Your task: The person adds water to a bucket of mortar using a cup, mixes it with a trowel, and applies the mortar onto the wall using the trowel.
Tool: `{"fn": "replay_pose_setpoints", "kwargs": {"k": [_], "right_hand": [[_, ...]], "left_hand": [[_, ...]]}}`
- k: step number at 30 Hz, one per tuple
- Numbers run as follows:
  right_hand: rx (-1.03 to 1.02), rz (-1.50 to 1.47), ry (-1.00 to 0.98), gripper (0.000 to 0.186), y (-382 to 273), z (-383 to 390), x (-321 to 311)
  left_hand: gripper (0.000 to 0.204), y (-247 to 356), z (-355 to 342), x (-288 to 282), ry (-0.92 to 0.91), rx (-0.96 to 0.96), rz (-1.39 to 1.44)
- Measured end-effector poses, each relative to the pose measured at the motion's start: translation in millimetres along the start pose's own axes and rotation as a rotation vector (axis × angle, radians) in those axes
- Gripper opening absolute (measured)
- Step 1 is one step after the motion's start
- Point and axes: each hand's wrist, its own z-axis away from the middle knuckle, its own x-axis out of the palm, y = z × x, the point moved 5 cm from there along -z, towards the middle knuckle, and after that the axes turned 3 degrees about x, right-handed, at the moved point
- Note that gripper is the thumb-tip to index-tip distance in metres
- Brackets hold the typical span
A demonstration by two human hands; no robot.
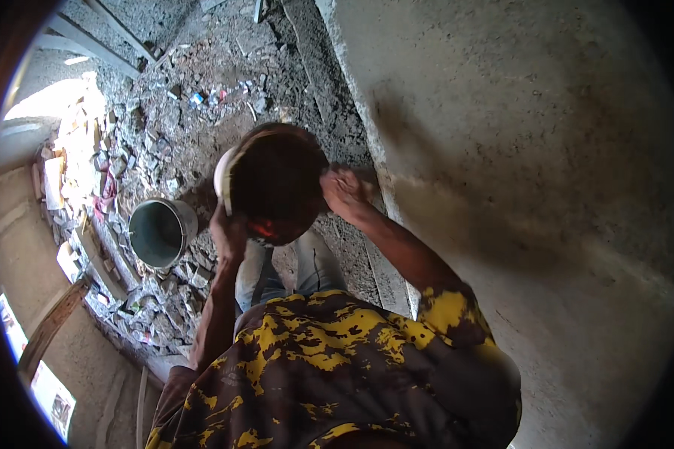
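In front of my body I hold a round, deep-sided vessel (277, 179) with a dark inside and a pale rim on its left. It looks like a sieve or a basin, but its bottom is too dark to tell. A reddish patch glows low inside it. My left hand (230, 236) is closed on its lower left edge, the fingers partly hidden. At the right edge, my right hand (344, 191) has its fingers curled against the rim, slightly blurred. Left of the vessel, a grey bucket (190, 221) stands on the rubble, apart from both hands.
Broken stones and rubble (154, 142) cover the ground to the left, with small bits of litter (197, 98) further off. A bare concrete wall (531, 150) rises close on my right. Wooden planks (97, 258) lie at the left, and a curved timber (53, 325) leans there.
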Motion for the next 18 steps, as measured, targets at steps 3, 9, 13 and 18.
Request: {"fn": "replay_pose_setpoints", "kwargs": {"k": [3,9,13,18], "right_hand": [[0.005,0.270,-0.288,0.015,12,-28,58],[-0.089,-0.042,-0.251,0.021,-1,20,75],[0.020,-0.262,-0.503,0.028,-24,1,80],[0.290,-0.900,-0.834,0.035,94,-50,171]], "left_hand": [[0.040,-8,2,29,0.032,0.080,-0.242],[0.033,-50,-5,12,-0.072,-0.108,0.164],[0.028,-93,-15,-17,0.110,-0.131,0.238],[0.031,-169,-58,-28,0.276,-0.146,0.248]]}}
